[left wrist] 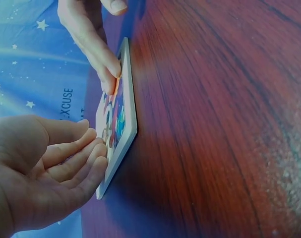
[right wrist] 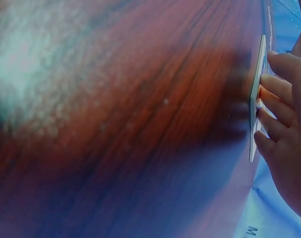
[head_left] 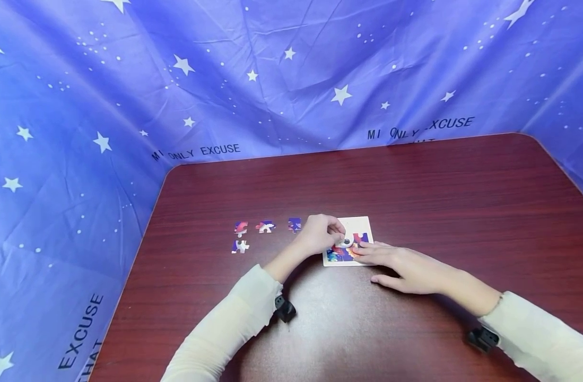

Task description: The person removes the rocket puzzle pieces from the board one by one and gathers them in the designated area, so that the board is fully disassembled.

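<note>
A white-bordered jigsaw board [head_left: 349,264] lies flat on the table, partly filled with colourful pieces. My left hand [head_left: 315,233] is over its left side, fingers bent, pinching a white puzzle piece with a black eye [head_left: 347,241] at the fingertips. In the left wrist view, the left hand's fingertips [left wrist: 101,161] meet the board's surface, hiding most of that piece. My right hand [head_left: 406,268] rests its extended fingers on the board's right side, thumb apart on the table side. The right wrist view has the board [right wrist: 252,119] edge-on under those fingers.
Several loose jigsaw pieces lie left of the board, among them a red and white one [head_left: 265,227], a purple one [head_left: 294,224] and a purple-white one [head_left: 240,246]. The dark red wooden table [head_left: 439,196] meets a blue star-printed curtain [head_left: 291,95] behind and at the sides.
</note>
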A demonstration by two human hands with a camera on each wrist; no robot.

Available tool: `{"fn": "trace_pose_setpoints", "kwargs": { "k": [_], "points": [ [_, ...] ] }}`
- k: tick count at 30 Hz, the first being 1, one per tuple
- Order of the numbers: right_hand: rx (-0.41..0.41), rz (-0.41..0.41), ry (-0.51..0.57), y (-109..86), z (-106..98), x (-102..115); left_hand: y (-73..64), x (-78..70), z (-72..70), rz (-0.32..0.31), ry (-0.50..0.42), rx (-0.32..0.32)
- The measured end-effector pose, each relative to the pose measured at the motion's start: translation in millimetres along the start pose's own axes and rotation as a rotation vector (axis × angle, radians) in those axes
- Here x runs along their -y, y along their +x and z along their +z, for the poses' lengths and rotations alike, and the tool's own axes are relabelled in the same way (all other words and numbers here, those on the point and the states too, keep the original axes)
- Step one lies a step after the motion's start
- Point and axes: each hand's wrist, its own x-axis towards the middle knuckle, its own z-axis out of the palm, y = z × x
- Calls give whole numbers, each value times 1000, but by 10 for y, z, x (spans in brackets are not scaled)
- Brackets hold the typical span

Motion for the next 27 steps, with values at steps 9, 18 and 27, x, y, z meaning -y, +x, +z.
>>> {"fn": "trace_pose_setpoints", "kwargs": {
  "k": [9, 18, 27],
  "points": [
    [7, -14, 23, -11, 16, -19, 4, 4, -13, -77, -103, 9],
    [-9, -23, 27, -11, 6, -16, 20, 29, 1, -116, -140, 2],
    [-26, -30, -2, -8, 9, -6, 11, 19, 7, -131, -137, -6]
  ]
}}
